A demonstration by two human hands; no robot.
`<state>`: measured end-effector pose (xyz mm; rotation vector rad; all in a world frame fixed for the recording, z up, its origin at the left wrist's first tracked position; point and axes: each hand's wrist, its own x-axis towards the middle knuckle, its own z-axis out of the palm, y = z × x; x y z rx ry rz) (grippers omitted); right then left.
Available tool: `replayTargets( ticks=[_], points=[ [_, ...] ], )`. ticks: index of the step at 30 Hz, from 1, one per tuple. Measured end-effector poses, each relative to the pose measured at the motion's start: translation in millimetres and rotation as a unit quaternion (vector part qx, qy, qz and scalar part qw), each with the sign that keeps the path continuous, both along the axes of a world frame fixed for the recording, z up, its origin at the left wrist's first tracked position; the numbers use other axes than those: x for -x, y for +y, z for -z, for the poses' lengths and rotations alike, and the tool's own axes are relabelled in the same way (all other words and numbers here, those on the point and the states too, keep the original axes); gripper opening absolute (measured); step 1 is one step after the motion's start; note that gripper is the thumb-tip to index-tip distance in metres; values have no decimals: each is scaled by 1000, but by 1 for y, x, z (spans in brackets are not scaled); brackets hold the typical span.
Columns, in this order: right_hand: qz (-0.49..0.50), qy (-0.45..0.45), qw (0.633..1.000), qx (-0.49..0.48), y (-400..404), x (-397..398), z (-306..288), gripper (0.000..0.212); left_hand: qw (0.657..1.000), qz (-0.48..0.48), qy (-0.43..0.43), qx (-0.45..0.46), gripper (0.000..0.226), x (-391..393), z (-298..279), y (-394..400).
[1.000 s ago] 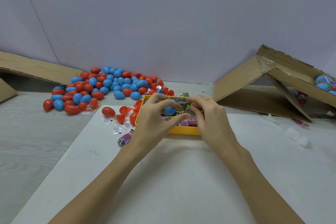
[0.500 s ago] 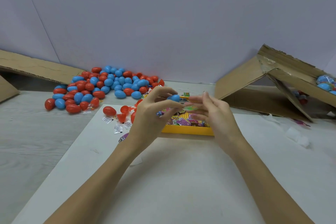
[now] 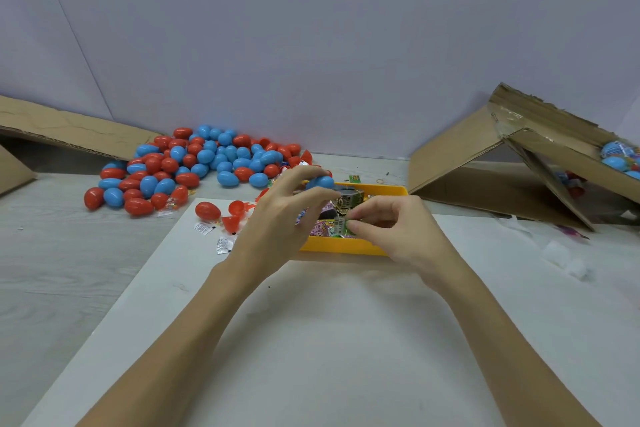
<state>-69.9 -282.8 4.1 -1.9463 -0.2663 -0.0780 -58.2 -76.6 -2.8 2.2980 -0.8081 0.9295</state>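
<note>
The left hand (image 3: 277, 222) hovers over a yellow tray (image 3: 341, 247) on the tabletop (image 3: 69, 270), its grip clamped on a blue plastic egg (image 3: 321, 182). The right hand (image 3: 398, 229) reaches into the tray, its grip pinching what looks like a small green packet (image 3: 341, 226).

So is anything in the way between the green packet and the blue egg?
Nothing visible. The right hand pinches the green packet over the yellow tray; the left hand holds the blue egg just beyond.

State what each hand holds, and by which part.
Left hand grips a blue egg by its left side; right hand pinches a green packet by its right edge.
</note>
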Motion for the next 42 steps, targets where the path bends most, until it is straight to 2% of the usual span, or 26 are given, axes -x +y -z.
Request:
replayTargets(
  ticks=[3, 7, 11, 18, 22, 25, 33, 38, 42],
  points=[
    [72, -37, 996, -27, 2, -2, 4, 6, 994, 5, 62, 87, 27, 1, -2, -1],
    [165, -62, 983, -58, 6, -4, 10, 16, 980, 51, 140, 129, 22, 3, -2, -5],
    [200, -76, 973, -85, 6, -5, 10, 22, 938, 107, 265, 197, 38, 9, -5, -12],
    [169, -48, 982, -76, 11, -3, 10, 22, 946, 95, 253, 177, 34, 10, -2, -15],
    [168, -12, 977, -129, 12, -2, 8, 25, 942, 90, 255, 198, 33, 9, -3, -15],
    [155, 7, 979, -132, 11, -2, 7, 26, 940, 83, 264, 202, 33, 8, -3, -14],
    [109, 13, 976, -187, 11, -2, 5, 20, 917, 69, 292, 265, 31, 6, -5, -11],
    [15, 40, 970, -239, 13, 1, 3, 20, 897, 79, 327, 286, 34, 7, -6, -9],
    [49, 14, 969, -242, 22, 2, 7, 23, 893, 81, 317, 308, 33, 7, -7, -11]
  ],
)
